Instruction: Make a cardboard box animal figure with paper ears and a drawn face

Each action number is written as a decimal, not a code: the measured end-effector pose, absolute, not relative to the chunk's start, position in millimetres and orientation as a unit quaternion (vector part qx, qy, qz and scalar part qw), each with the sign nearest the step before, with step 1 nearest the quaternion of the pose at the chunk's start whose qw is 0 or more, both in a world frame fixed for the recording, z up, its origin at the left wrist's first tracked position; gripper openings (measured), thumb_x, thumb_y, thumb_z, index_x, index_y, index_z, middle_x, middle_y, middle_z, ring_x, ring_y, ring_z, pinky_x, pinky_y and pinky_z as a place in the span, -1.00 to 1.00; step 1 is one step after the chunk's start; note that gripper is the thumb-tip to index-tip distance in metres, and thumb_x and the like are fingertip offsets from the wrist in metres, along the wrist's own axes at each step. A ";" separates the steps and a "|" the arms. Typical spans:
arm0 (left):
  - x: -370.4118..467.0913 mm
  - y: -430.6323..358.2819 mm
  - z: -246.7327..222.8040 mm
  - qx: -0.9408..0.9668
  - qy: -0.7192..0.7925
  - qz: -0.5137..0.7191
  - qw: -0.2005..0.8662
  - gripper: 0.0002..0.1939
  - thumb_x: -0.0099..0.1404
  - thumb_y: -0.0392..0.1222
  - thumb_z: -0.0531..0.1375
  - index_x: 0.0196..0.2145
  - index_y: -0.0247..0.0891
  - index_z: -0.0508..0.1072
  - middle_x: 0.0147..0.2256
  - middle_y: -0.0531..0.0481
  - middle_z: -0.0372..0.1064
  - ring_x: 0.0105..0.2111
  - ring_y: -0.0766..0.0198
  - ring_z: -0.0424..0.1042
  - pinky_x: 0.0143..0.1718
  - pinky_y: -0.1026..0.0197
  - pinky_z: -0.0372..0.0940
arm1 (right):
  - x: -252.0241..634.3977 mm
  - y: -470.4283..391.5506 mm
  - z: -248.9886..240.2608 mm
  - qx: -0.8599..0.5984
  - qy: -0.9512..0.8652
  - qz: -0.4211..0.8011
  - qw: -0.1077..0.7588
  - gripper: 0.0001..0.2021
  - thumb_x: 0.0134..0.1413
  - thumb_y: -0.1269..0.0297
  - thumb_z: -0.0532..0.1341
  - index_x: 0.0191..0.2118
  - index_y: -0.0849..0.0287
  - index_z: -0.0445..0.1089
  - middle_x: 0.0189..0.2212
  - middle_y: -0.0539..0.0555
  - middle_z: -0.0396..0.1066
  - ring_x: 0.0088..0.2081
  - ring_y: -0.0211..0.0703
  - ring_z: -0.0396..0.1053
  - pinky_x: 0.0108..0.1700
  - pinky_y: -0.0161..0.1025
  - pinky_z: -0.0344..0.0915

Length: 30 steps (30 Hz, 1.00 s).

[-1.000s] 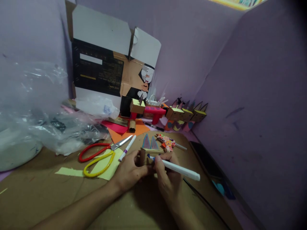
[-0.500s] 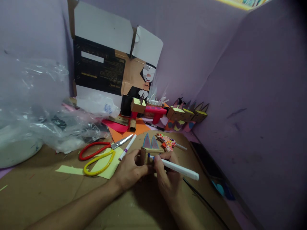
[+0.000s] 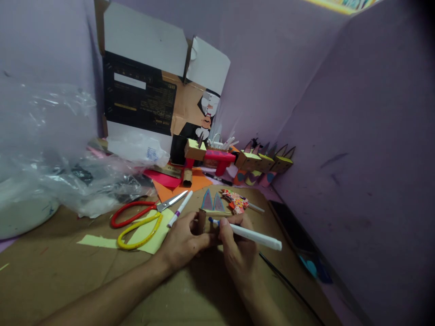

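Observation:
A small cardboard box (image 3: 208, 216) with two pointed ears, purple inside and blue-edged, is held just right of the middle. My left hand (image 3: 185, 240) grips its left side and lower edge. In my right hand (image 3: 238, 240) is a white marker (image 3: 260, 236), its blue tip at a dark blue dot on the box's front. My right fingers also lie close against the box's right side. Left of my left hand lie a capped white marker (image 3: 181, 208) with a purple band and scissors (image 3: 158, 208) with one red and one yellow handle, partly over yellow-green paper (image 3: 149, 237).
Clear plastic bags (image 3: 68, 158) fill the left. An unfolded carton (image 3: 142, 95) leans on the wall. Behind stand several eared cardboard figures (image 3: 249, 160) and a pink piece (image 3: 219, 160). Patterned paper (image 3: 238, 201) lies beyond the box; a black cable (image 3: 288, 283) and dark phone-like slab (image 3: 292, 226) lie right.
The marker's rear end has risen slightly, so it lies flatter, its tip still at the dot. The whole view has shifted a little. Both hands keep their holds.

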<state>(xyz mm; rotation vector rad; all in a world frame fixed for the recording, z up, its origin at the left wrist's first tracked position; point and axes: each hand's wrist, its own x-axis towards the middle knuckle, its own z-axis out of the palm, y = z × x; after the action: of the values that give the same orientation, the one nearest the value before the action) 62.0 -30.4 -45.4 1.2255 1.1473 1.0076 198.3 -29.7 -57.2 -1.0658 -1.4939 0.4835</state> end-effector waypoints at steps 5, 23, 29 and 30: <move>60.7 -29.4 -48.2 0.534 0.494 0.424 0.539 -0.64 -0.02 -0.11 0.31 -0.27 -0.28 0.37 -0.41 0.00 0.43 -0.41 0.16 0.41 -0.46 0.22 0.28 | 197.9 -29.6 -56.8 -0.459 -0.630 0.212 0.589 -0.82 0.15 0.27 0.13 -0.47 0.11 0.20 -0.62 -0.11 0.25 -0.60 -0.28 0.23 -0.53 -0.34 0.15; 61.6 -29.5 -46.8 0.531 0.498 0.427 0.537 -0.65 -0.05 -0.10 0.33 -0.31 -0.29 0.39 -0.43 0.03 0.41 -0.46 0.22 0.37 -0.47 0.24 0.23 | 196.0 -27.2 -57.2 -0.458 -0.622 0.222 0.594 -0.84 0.15 0.26 0.15 -0.45 0.13 0.24 -0.59 -0.09 0.25 -0.55 -0.26 0.25 -0.49 -0.31 0.19; 62.7 -29.8 -44.5 0.531 0.488 0.434 0.540 -0.66 -0.06 -0.14 0.33 -0.32 -0.29 0.37 -0.46 0.05 0.37 -0.47 0.24 0.34 -0.48 0.25 0.22 | 196.3 -28.3 -55.5 -0.454 -0.630 0.226 0.588 -0.84 0.14 0.25 0.15 -0.45 0.12 0.25 -0.60 -0.08 0.27 -0.56 -0.25 0.27 -0.50 -0.31 0.20; 62.6 -29.7 -44.4 0.531 0.486 0.433 0.543 -0.65 -0.05 -0.13 0.33 -0.31 -0.29 0.37 -0.45 0.04 0.38 -0.46 0.24 0.34 -0.48 0.25 0.23 | 196.2 -28.5 -55.2 -0.455 -0.631 0.227 0.586 -0.84 0.14 0.25 0.15 -0.45 0.12 0.25 -0.60 -0.08 0.27 -0.56 -0.25 0.27 -0.51 -0.31 0.20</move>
<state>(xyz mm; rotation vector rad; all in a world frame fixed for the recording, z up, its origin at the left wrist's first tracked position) 62.6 -29.7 -44.4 1.2612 1.1540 1.0273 196.2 -28.5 -55.2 -1.0607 -1.4710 0.5302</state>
